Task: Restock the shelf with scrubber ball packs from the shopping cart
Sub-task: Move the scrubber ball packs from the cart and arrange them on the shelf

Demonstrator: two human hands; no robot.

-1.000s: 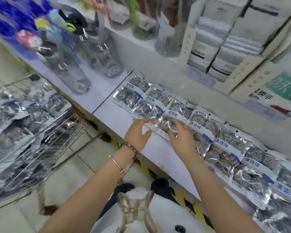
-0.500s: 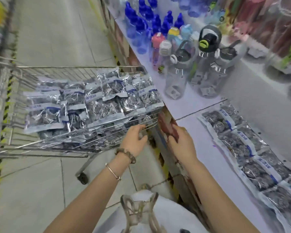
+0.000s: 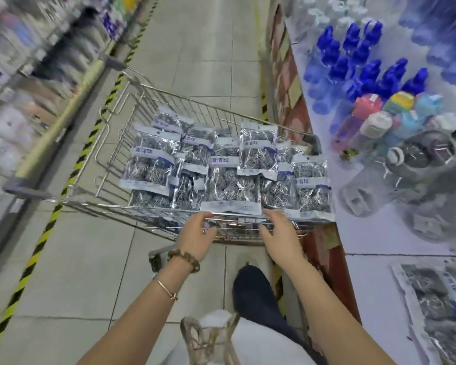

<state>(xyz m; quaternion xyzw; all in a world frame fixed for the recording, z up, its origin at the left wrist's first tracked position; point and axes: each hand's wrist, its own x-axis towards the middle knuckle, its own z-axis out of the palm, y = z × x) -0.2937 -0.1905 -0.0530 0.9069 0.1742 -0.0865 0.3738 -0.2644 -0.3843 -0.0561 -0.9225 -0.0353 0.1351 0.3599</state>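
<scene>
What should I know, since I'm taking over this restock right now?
Both hands are open and empty: left hand and right hand are at the near rim of the shopping cart.
Many scrubber ball packs are heaped in the cart; a few packs lie on the shelf, lower right.
Done: some packs shelved.
Left: move the cart's packs over.

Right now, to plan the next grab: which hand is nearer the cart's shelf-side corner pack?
Right. The right hand is just below-left of that pack, at the cart rim; the left hand is farther left.
</scene>
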